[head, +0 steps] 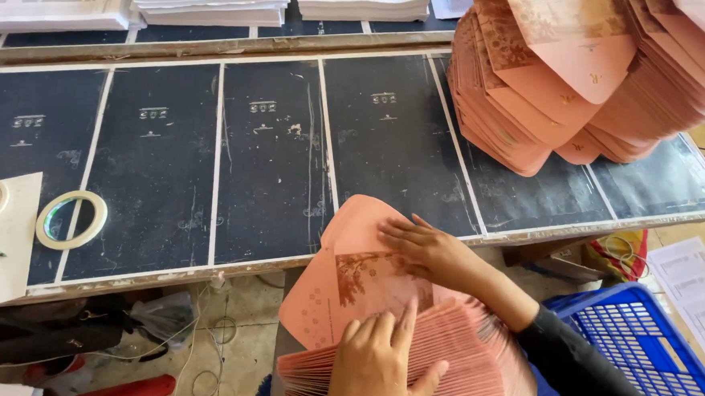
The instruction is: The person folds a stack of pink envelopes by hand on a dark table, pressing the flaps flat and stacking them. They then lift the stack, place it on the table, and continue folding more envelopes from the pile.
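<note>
We press our right hand (pixel 432 250) flat, fingers together, on the top pink envelope (pixel 357 282), steadying it at the table's (pixel 270 162) six o'clock edge. Our left hand (pixel 377 365), fingers spread, rests on the fanned envelope stack (pixel 474 360), keeping it aligned.

envelopes (pixel 357 282): matt pink paper | table (pixel 271 170): dark, scuffed, matt | crate (pixel 633 336): blue plastic | tape roll (pixel 71 220): glossy

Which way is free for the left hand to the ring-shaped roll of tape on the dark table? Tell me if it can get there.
Probably yes. The left hand lies on the fanned pink envelope stack, and only bare dark table lies before the ring-shaped roll of tape; it must lift off first.
</note>
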